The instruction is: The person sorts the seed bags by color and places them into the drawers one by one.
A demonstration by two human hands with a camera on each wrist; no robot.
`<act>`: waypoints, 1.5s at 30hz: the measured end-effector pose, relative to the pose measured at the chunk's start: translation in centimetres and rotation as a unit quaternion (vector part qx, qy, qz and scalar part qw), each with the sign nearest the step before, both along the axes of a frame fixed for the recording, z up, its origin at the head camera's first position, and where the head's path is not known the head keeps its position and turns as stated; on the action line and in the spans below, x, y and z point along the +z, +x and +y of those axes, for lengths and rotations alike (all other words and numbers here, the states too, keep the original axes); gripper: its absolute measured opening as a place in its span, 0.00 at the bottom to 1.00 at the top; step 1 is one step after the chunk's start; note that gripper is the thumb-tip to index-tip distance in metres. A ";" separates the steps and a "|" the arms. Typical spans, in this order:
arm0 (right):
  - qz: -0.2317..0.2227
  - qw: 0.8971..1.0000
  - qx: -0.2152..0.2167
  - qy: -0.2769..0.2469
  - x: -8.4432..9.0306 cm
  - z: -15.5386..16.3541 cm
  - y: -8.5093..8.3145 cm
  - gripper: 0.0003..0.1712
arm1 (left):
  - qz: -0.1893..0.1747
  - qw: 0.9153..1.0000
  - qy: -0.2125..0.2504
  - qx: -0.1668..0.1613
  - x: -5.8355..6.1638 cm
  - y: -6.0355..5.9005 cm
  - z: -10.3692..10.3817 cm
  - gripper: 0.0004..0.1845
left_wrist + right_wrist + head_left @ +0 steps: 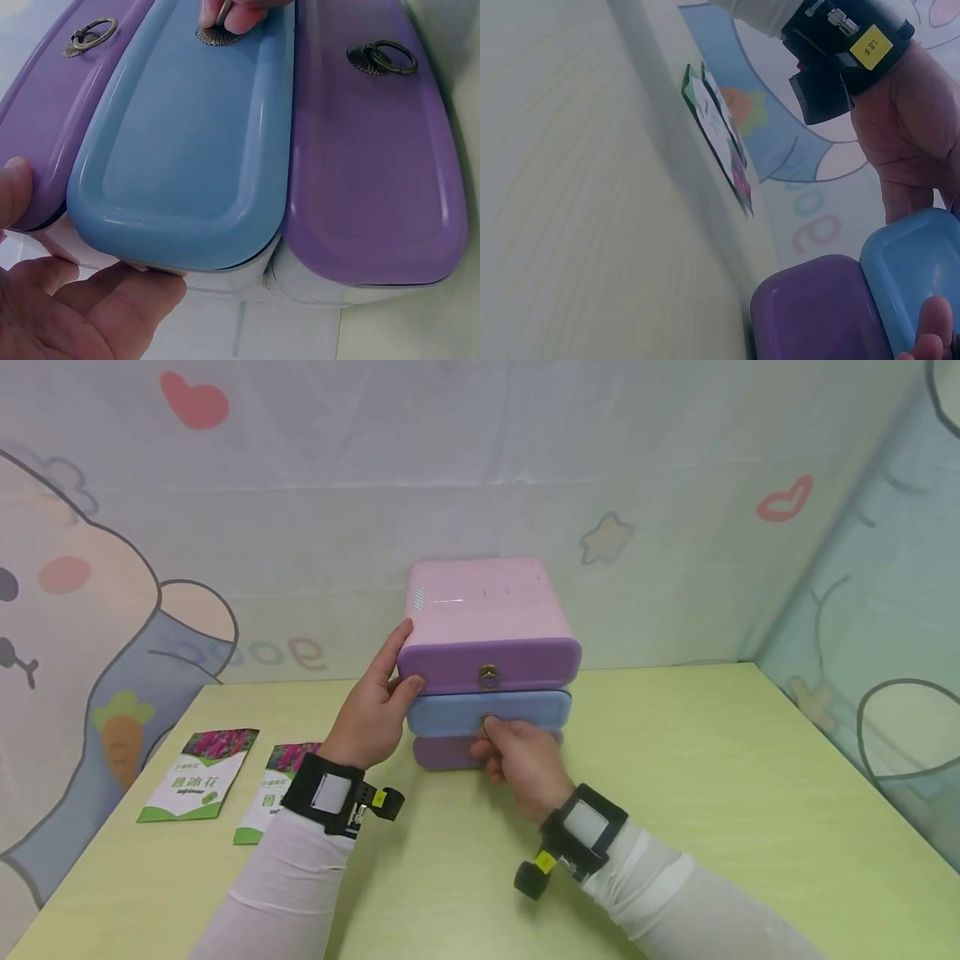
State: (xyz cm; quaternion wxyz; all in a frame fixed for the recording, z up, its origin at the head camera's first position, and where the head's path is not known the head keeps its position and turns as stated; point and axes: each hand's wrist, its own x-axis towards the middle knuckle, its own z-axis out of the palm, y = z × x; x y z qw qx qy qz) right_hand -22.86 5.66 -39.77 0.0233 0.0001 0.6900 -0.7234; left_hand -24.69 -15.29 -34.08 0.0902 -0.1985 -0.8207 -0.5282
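A small chest of drawers (480, 602) with a pink top stands on the table, its three fronts stacked: purple (442, 668), blue (444, 714) and purple (442, 753). My left hand (371, 718) holds the chest's left side, its thumb on the top purple front's edge and its fingers along the side wall. At the blue front, my right hand (525, 764) pinches the ring pull (217, 34) between thumb and finger; most of the ring is hidden. Brass rings hang free on the top front (489, 677) and the bottom front (382, 58).
Two packets with pink flowers lie on the light wooden table (712, 777) to the left: one packet (198, 777) farther out, the other packet (262, 793) partly behind my left wrist. A cloth with printed hearts (197, 402) hangs behind the table.
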 end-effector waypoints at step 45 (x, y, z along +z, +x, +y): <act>-0.035 0.998 -0.006 -0.060 -1.4 1.6 -0.2 0.17 | -0.010 0.997 0.028 0.064 -2.6 -0.1 1.3 0.54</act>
